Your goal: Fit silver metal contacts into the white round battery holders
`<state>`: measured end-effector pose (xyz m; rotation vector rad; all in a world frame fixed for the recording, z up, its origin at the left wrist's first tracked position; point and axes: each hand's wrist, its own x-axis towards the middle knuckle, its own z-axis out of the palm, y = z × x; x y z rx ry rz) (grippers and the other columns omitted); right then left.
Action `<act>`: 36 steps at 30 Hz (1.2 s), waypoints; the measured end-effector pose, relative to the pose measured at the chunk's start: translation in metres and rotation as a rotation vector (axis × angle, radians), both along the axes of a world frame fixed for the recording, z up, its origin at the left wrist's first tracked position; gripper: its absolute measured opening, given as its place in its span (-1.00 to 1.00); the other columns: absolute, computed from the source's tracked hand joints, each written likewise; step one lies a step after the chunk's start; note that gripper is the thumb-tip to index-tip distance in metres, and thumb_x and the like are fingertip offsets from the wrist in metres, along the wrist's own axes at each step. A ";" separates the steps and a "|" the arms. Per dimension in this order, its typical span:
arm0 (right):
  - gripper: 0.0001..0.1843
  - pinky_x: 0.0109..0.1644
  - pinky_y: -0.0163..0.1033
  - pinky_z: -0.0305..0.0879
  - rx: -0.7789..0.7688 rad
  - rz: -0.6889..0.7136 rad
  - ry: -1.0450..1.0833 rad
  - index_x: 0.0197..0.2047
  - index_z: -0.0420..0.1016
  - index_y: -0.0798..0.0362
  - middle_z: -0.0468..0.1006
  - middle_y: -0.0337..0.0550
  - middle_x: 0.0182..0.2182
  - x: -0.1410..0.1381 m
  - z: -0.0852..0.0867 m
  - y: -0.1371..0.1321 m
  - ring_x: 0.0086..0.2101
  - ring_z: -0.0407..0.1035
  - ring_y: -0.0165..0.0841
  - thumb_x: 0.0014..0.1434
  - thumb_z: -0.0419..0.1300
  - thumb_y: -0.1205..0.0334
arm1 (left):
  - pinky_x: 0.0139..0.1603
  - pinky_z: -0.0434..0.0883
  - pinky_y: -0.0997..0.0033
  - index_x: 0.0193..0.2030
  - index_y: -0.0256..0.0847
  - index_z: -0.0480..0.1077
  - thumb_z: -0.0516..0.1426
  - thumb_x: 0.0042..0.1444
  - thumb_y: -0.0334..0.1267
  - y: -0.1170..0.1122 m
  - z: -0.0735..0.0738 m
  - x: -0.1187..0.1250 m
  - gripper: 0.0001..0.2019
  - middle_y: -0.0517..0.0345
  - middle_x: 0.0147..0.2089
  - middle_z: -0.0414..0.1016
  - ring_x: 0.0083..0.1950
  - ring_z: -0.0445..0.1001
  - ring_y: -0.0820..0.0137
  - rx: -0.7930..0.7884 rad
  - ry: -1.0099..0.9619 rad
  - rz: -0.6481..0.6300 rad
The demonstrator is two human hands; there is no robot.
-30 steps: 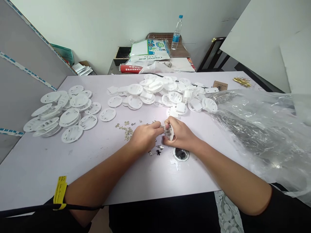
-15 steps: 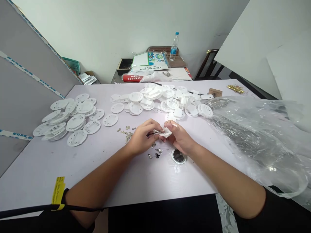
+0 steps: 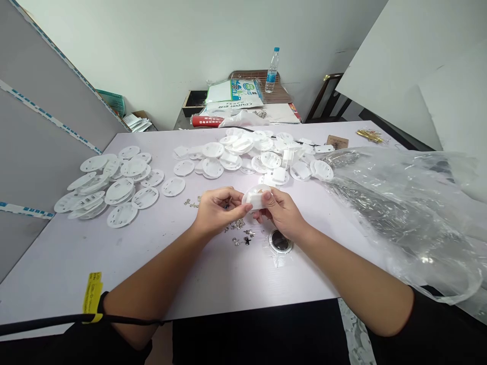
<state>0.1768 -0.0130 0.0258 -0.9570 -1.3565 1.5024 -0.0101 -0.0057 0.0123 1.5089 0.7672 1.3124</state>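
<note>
Left hand [image 3: 219, 210] and right hand [image 3: 282, 214] were curled close together, their fingertips pinching a white plastic casing [image 3: 254, 197] held just above the table [image 3: 114, 263] between them. It sat higher and flatter than half a second earlier. Small metal clips [image 3: 239, 226] lay just below my hands.

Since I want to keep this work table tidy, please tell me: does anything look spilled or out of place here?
Yes: small metal clips lie scattered on the table just below the left hand and right hand, with no container, so they look spilled. A clear plastic bag also sprawls loosely over the table's right side.
</note>
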 end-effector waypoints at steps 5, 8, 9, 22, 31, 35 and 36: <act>-0.50 -0.35 -0.18 0.47 0.029 0.004 0.008 -0.22 0.49 0.07 0.50 -0.15 -0.44 -0.001 0.002 -0.001 -0.46 0.44 -0.37 0.30 0.11 -0.24 | -0.55 0.21 0.53 -0.35 -0.26 0.48 0.28 0.09 -0.27 0.001 -0.001 0.004 -0.89 0.23 -0.49 0.41 -0.55 0.22 0.60 0.377 0.313 0.280; -0.57 -0.33 -0.17 0.49 0.053 -0.030 0.010 -0.22 0.49 0.06 0.52 -0.14 -0.40 0.003 0.004 0.003 -0.40 0.47 -0.34 0.29 0.15 -0.18 | -0.49 0.22 0.53 -0.26 -0.25 0.50 0.26 0.14 -0.26 0.006 -0.003 0.003 -0.90 0.24 -0.47 0.42 -0.52 0.21 0.59 0.494 0.415 0.336; -0.61 -0.31 -0.16 0.49 0.077 -0.058 -0.005 -0.22 0.49 0.05 0.53 -0.14 -0.37 0.005 0.004 0.005 -0.37 0.48 -0.33 0.29 0.18 -0.14 | -0.48 0.23 0.53 -0.21 -0.24 0.50 0.25 0.17 -0.24 0.008 -0.004 0.002 -0.88 0.22 -0.42 0.45 -0.51 0.19 0.59 0.460 0.430 0.327; -0.65 -0.03 -0.13 0.45 0.565 -0.250 -0.490 -0.12 0.47 -0.03 0.43 -0.09 -0.03 0.029 -0.006 0.027 0.02 0.40 -0.21 -0.02 0.32 0.37 | -0.39 0.20 0.43 -0.29 -0.11 0.57 0.17 0.22 -0.29 0.013 -0.010 0.006 -0.87 0.23 -0.20 0.55 -0.31 0.45 0.47 0.321 0.976 -0.013; -0.62 -0.04 -0.08 0.47 0.635 -0.220 -0.533 -0.09 0.49 -0.03 0.43 -0.03 0.02 0.033 -0.004 0.028 0.07 0.39 -0.16 -0.02 0.33 0.36 | -0.50 -0.03 0.40 -0.24 -0.17 0.45 0.03 0.22 -0.47 0.014 -0.024 0.008 -0.80 0.15 -0.21 0.49 -0.27 0.40 0.40 0.557 1.125 0.035; -0.61 0.01 -0.01 0.46 0.659 -0.235 -0.597 -0.09 0.49 -0.04 0.44 -0.04 0.05 0.037 -0.005 0.029 0.08 0.40 -0.13 -0.03 0.33 0.38 | -0.45 0.09 0.44 -0.22 -0.18 0.38 0.00 0.27 -0.41 0.013 -0.019 0.007 -0.85 0.17 -0.20 0.48 -0.33 0.38 0.45 0.414 0.988 0.145; -0.60 0.04 0.01 0.45 0.677 -0.232 -0.622 -0.08 0.49 -0.04 0.45 -0.04 0.06 0.037 -0.005 0.029 0.09 0.40 -0.13 -0.02 0.33 0.39 | -0.41 0.14 0.45 -0.23 -0.19 0.36 0.00 0.29 -0.38 0.013 -0.016 0.006 -0.87 0.17 -0.21 0.48 -0.34 0.37 0.46 0.336 0.915 0.185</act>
